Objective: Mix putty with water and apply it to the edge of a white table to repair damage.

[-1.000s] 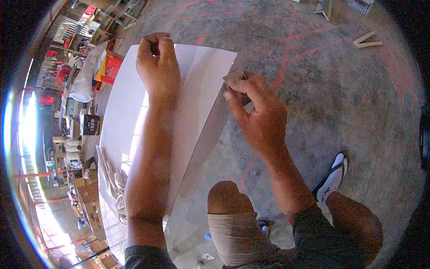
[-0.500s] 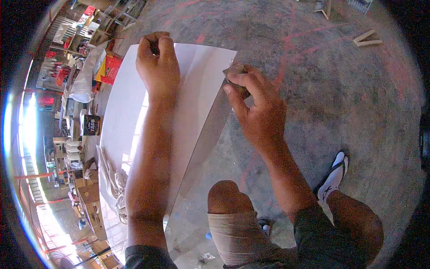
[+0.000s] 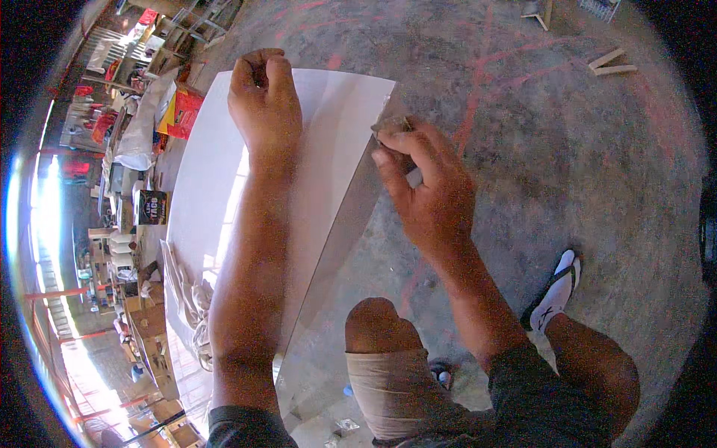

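Observation:
A large glossy white panel (image 3: 336, 119) lies in front of me, and its right edge slants down toward my legs. My left forearm rests across it. Near the panel's far edge, my left hand (image 3: 265, 108) is closed with its fingers curled under; whatever they hold, if anything, is hidden. At the upper right edge, my right hand (image 3: 433, 183) pinches a small grey-brown folded piece of sandpaper (image 3: 394, 128) between thumb and fingers. That piece meets the panel's edge close to its far right corner. Crumpled pale cloth (image 3: 196, 306) lies at the panel's near left.
Shelves and boxes crowd the left side, with a black box (image 3: 151, 207) and a red and yellow packet (image 3: 181, 112) beside the panel. On the concrete floor (image 3: 553, 157) lie wood offcuts (image 3: 614, 66) at the far right. My sandalled foot (image 3: 556, 291) stands at the right.
My right hand has slid slightly toward me along the panel's edge with the sandpaper. My left hand has barely moved.

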Demonstrator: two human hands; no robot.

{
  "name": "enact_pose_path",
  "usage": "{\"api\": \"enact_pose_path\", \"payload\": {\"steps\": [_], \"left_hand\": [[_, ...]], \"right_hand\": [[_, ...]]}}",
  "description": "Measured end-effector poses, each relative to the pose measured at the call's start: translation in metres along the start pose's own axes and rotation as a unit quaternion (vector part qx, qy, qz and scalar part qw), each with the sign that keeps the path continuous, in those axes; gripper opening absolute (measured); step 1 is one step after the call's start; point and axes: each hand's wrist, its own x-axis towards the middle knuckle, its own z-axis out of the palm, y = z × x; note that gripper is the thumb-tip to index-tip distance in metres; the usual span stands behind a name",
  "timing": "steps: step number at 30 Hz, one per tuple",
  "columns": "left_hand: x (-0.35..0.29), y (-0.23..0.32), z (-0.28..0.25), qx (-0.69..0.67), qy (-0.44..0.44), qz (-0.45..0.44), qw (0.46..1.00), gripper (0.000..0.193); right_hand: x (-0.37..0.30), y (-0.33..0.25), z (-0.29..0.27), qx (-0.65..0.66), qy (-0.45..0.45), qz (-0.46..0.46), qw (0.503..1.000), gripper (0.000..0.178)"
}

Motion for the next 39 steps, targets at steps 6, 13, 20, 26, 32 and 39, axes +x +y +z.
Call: {"api": "enact_pose_path", "payload": {"steps": [6, 13, 20, 26, 32, 39], "left_hand": [[0.000, 0.005, -0.001, 0.016, 0.002, 0.015, 1.000, 0.019], [0.000, 0.006, 0.000, 0.027, 0.006, 0.000, 1.000, 0.020], [0.002, 0.000, -0.001, 0.041, -0.004, 0.010, 0.999, 0.021], [0.000, 0.003, -0.001, 0.018, 0.001, 0.009, 1.000, 0.020], [0.000, 0.002, -0.001, 0.026, -0.002, 0.019, 0.999, 0.020], [0.002, -0.003, 0.000, -0.009, -0.009, 0.025, 1.000, 0.018]], "right_hand": [[-0.007, -0.003, 0.003, -0.017, -0.006, 0.027, 0.999, 0.017], [-0.012, -0.007, 0.004, -0.038, 0.000, 0.011, 0.999, 0.020], [-0.022, -0.009, 0.007, -0.034, -0.030, 0.049, 0.998, 0.024], [-0.025, -0.006, 0.011, -0.037, -0.019, 0.022, 0.999, 0.027], [-0.028, -0.010, 0.009, -0.032, -0.023, 0.027, 0.999, 0.026], [-0.031, -0.013, 0.010, -0.044, -0.027, 0.022, 0.998, 0.025]]}}
